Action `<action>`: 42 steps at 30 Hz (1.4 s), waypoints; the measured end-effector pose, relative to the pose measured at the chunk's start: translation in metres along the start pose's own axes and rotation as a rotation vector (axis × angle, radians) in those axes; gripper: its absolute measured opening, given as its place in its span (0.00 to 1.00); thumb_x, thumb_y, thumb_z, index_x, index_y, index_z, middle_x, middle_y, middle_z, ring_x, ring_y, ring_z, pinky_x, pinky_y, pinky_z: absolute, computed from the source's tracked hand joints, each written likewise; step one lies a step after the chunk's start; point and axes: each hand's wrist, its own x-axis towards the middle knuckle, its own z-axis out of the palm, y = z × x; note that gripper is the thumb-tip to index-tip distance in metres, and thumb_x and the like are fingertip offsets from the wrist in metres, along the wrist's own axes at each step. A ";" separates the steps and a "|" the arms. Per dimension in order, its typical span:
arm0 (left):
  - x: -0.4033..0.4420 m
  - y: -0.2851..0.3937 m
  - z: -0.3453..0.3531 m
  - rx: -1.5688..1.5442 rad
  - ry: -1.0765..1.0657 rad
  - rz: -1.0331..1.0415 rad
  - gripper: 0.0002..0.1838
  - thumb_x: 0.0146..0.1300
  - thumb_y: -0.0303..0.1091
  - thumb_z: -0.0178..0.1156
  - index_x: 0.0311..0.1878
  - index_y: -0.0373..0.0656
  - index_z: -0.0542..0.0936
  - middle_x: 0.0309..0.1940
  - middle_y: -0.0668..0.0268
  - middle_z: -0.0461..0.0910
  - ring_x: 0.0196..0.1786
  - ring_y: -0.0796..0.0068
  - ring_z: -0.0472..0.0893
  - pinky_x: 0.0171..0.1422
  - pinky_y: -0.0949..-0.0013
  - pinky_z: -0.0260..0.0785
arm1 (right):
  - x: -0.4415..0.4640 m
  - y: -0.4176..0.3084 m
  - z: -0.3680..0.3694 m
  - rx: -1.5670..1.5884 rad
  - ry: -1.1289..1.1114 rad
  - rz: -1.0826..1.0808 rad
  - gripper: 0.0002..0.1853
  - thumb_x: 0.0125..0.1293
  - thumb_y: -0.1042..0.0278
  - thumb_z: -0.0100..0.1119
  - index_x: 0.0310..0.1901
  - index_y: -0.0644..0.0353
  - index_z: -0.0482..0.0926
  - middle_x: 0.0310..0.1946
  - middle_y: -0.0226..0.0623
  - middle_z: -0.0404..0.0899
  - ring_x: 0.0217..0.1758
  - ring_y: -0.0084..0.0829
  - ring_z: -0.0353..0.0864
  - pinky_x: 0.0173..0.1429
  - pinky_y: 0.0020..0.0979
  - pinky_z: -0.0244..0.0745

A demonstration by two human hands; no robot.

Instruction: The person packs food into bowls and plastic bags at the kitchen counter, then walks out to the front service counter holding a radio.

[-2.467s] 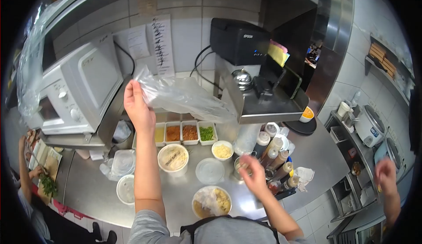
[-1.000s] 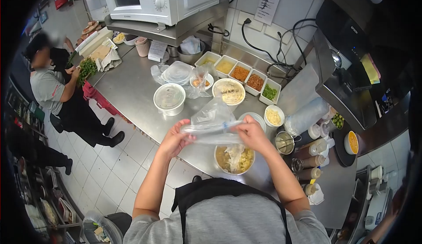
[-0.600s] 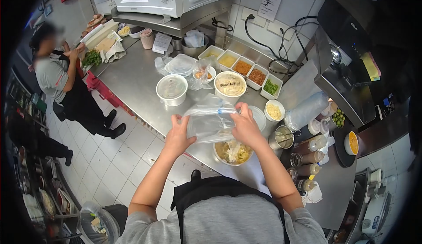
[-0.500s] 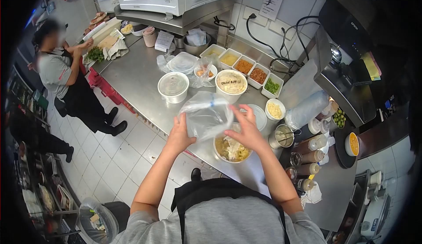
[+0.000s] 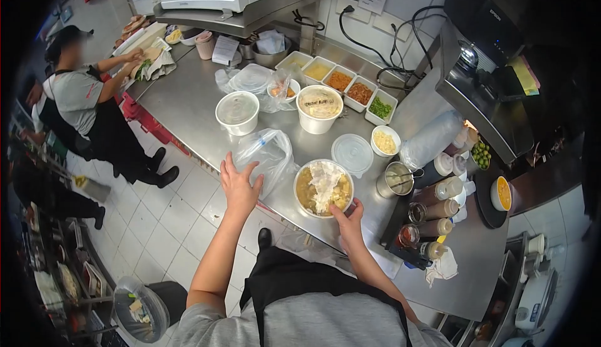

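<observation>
My left hand (image 5: 241, 187) is open, its fingers spread beside a clear plastic bag (image 5: 268, 154) that lies on the counter. Whether the fingertips touch the bag is hard to tell. With thumb at the rim and fingers outside, my right hand (image 5: 350, 222) grips a round white bowl (image 5: 298, 198) at its near right side. Yellowish chunky food (image 5: 310, 190) fills the bowl, with a pale shredded heap on top. A translucent round lid (image 5: 352, 154) lies just behind it. Two lidded white tubs, a plain one (image 5: 238, 112) and one with writing (image 5: 319, 109), stand farther back.
White trays of chopped toppings (image 5: 360, 92) line the wall side. A small cup of pale bits (image 5: 385, 140), a metal pot (image 5: 395, 179) and several sauce bottles (image 5: 441, 208) stand to the right. A co-worker (image 5: 81, 96) handles greens at the counter's far left.
The bag, earlier held up between both hands above the bowl, now lies on the counter left of it. My right hand has moved down onto the bowl's rim; my left hand has let go.
</observation>
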 end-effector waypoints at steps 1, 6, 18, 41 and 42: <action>0.006 0.002 -0.004 0.067 -0.006 0.069 0.23 0.48 0.33 0.65 0.51 0.54 0.77 0.66 0.47 0.48 0.65 0.41 0.53 0.61 0.51 0.62 | -0.002 0.000 0.002 0.095 -0.014 0.031 0.50 0.47 0.54 0.70 0.63 0.65 0.47 0.56 0.48 0.53 0.59 0.37 0.57 0.59 0.33 0.60; 0.045 -0.021 -0.006 0.028 -0.377 0.166 0.22 0.49 0.32 0.63 0.51 0.53 0.76 0.65 0.49 0.53 0.57 0.47 0.68 0.55 0.56 0.68 | -0.029 -0.015 0.011 0.171 0.062 0.110 0.44 0.49 0.52 0.67 0.61 0.54 0.48 0.51 0.37 0.61 0.52 0.29 0.62 0.47 0.34 0.57; 0.102 -0.054 0.005 -0.201 -0.609 0.466 0.32 0.47 0.26 0.57 0.59 0.37 0.65 0.54 0.48 0.67 0.45 0.49 0.76 0.47 0.57 0.71 | -0.115 -0.006 0.056 0.618 0.567 0.501 0.35 0.50 0.53 0.66 0.54 0.51 0.55 0.49 0.38 0.67 0.49 0.35 0.69 0.44 0.46 0.71; 0.088 -0.038 0.038 -0.582 -0.934 0.573 0.34 0.49 0.33 0.58 0.62 0.38 0.61 0.59 0.46 0.63 0.58 0.48 0.68 0.61 0.58 0.62 | -0.092 -0.091 0.087 0.850 -0.173 0.355 0.30 0.56 0.63 0.57 0.59 0.65 0.60 0.53 0.46 0.70 0.54 0.41 0.74 0.54 0.42 0.73; 0.092 -0.039 0.035 -0.702 -1.011 0.616 0.34 0.50 0.33 0.59 0.62 0.39 0.62 0.59 0.48 0.65 0.59 0.51 0.67 0.62 0.59 0.61 | -0.083 -0.095 0.098 0.872 -0.236 0.380 0.30 0.57 0.62 0.56 0.59 0.64 0.60 0.53 0.46 0.70 0.54 0.42 0.74 0.54 0.43 0.72</action>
